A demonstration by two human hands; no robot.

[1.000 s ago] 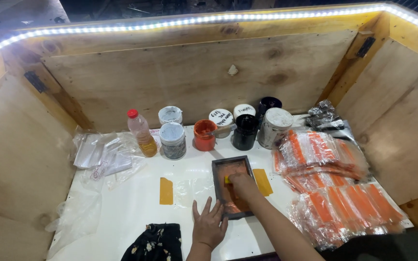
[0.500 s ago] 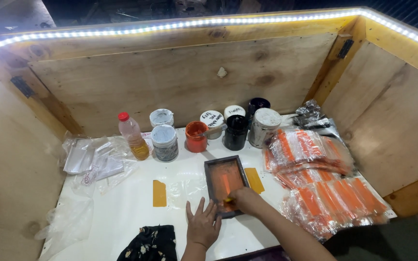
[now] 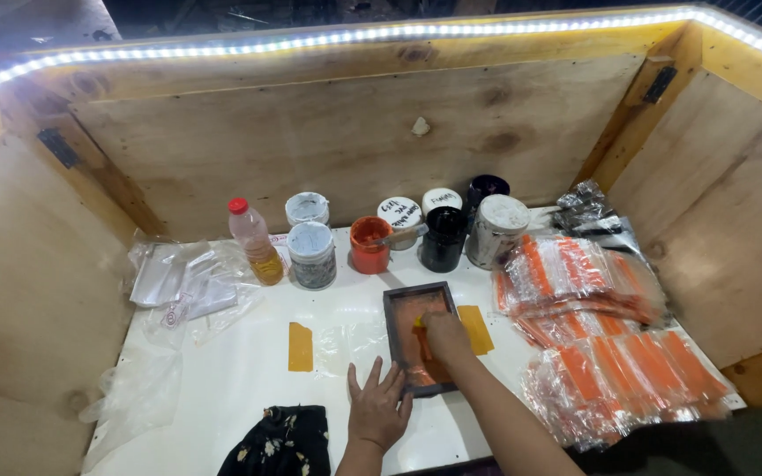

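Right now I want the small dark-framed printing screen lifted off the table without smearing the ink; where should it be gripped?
Grip the printing screen by its raised dark frame, pinching the two long side rails from above. The orange-inked mesh in the middle is wet-looking and the right hand works inside it, so stay off it. The left hand lies flat by the near-left corner, so the far end looks the freer way in.

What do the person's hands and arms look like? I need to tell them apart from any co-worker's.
Both are bare: no gloves, and no sleeves on the forearms that show. The left hand shows no ring, watch or bracelet. The right hand and its forearm are also uncovered and plain; whether its fingers carry a ring is too small to tell. No cables or markings appear on either arm.
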